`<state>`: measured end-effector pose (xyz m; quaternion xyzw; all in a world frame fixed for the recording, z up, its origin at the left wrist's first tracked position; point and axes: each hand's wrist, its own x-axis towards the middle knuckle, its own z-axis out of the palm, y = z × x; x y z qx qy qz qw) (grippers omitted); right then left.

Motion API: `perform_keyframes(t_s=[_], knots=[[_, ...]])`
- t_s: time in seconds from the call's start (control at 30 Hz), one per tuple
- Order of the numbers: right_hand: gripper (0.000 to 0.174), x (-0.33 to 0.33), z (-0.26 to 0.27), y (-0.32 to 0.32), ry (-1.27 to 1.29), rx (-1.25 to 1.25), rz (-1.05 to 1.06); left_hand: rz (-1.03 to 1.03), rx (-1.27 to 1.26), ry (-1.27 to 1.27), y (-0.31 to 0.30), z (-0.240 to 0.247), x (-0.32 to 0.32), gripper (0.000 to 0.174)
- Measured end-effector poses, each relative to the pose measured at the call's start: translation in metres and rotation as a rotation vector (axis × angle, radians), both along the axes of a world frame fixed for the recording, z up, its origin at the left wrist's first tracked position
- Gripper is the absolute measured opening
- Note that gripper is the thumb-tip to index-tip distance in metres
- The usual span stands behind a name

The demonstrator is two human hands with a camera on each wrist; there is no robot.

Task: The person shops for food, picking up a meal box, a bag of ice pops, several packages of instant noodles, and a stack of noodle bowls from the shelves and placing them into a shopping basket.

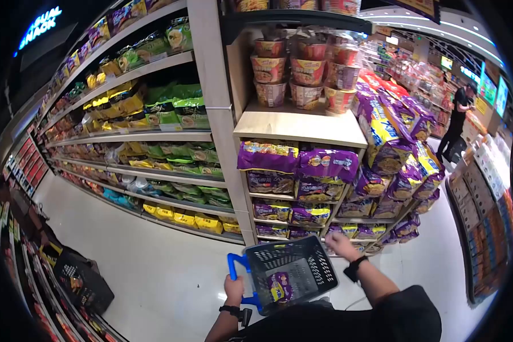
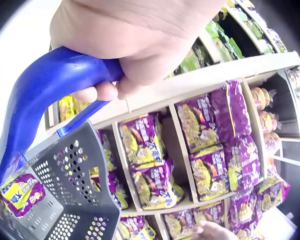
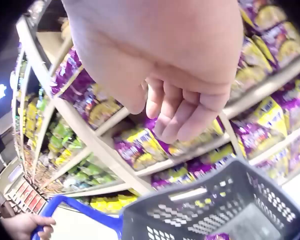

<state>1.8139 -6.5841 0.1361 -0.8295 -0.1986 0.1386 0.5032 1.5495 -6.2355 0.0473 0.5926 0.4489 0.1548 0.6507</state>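
Observation:
My left hand (image 1: 233, 289) grips the blue handle (image 2: 72, 72) of a grey plastic shopping basket (image 1: 323, 272). A purple and yellow noodle packet (image 1: 280, 286) lies on the basket's bottom. Over the basket's far right rim in the head view, my right hand (image 1: 343, 246) hangs with loosely curled fingers and holds nothing. In the right wrist view its fingers (image 3: 182, 117) overlap shelves of purple noodle packets (image 3: 137, 150). The same purple packets (image 1: 328, 165) fill the end shelf in front of me.
Cup noodles (image 1: 306, 73) stack on the wooden top of the end shelf. A long shelf of green bags (image 1: 179, 114) runs left. Another person's black basket (image 1: 85, 285) is at lower left. A person (image 1: 457, 117) stands far right, beyond a display stand (image 1: 479, 228).

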Motion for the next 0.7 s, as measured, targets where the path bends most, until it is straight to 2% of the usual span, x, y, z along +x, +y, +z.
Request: perform_keyframes(t_s=[0.03, 0.07, 0.1, 0.13, 0.23, 0.43, 0.53, 0.63, 0.7], knots=[[0.021, 0.002, 0.051, 0.014, -0.108, -0.034, 0.003, 0.017, -0.028, 0.013, 0.003, 0.012, -0.012, 0.012], [0.02, 0.003, 0.038, 0.011, -0.25, -0.018, 0.015, 0.003, -0.025, 0.017, 0.007, 0.016, -0.022, 0.012], [0.017, 0.031, 0.104, 0.031, -0.23, 0.117, 0.052, 0.015, 0.012, 0.026, 0.011, 0.019, -0.031, 0.013], [0.016, 0.029, 0.154, 0.04, -0.269, 0.056, 0.019, 0.033, 0.049, 0.036, 0.017, 0.02, -0.039, 0.013], [0.024, 0.053, 0.232, 0.062, -0.309, 0.102, -0.058, 0.086, 0.144, 0.126, 0.038, 0.022, -0.06, 0.015], [0.043, 0.155, 0.324, 0.078, -0.751, 0.151, -0.259, 0.238, 0.205, 0.155, 0.083, 0.005, -0.113, 0.017], [0.043, 0.21, 0.369, 0.083, -0.788, 0.211, -0.397, 0.297, 0.248, 0.213, 0.086, 0.023, -0.132, 0.015], [0.045, 0.271, 0.399, 0.09, -0.914, 0.283, -0.494, 0.353, 0.298, 0.219, 0.09, 0.016, -0.154, 0.014], [0.05, 0.276, 0.427, 0.096, -0.855, 0.214, -0.647, 0.397, 0.354, 0.225, 0.096, 0.0, -0.164, 0.015]])
